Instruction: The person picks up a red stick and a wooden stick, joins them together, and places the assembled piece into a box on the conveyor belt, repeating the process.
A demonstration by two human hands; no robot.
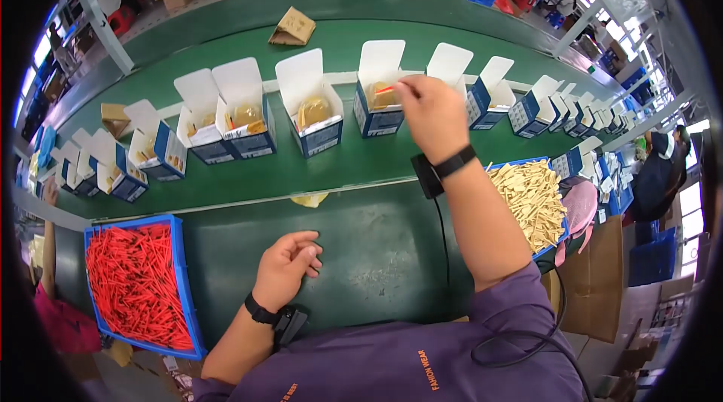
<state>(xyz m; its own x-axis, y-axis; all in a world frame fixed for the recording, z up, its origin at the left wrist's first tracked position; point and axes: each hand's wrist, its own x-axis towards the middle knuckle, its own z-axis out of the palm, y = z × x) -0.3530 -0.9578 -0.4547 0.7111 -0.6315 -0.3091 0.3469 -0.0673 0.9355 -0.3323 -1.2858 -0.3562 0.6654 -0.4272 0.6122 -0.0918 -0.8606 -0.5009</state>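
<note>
My right hand (435, 112) reaches over an open blue-and-white box (382, 120) on the green bench. Its fingertips pinch a thin red stick (385, 90) at the box's mouth. A round tan item (382, 96) shows inside that box. Nearer to me, my left hand (286, 270) hovers or rests above the dark green table. Its fingers are loosely curled, with a gap at the thumb and nothing visible in them. To its left a blue tray (181, 281) holds a heap of similar red sticks (135, 281).
More open boxes (310, 135) line the green bench (248, 180) in a curved row. A tray of pale wooden pieces (527, 202) is at right, beside a pink bag (580, 210). A brown carton piece (293, 27) lies behind. A co-worker's arm (50, 244) shows at far left.
</note>
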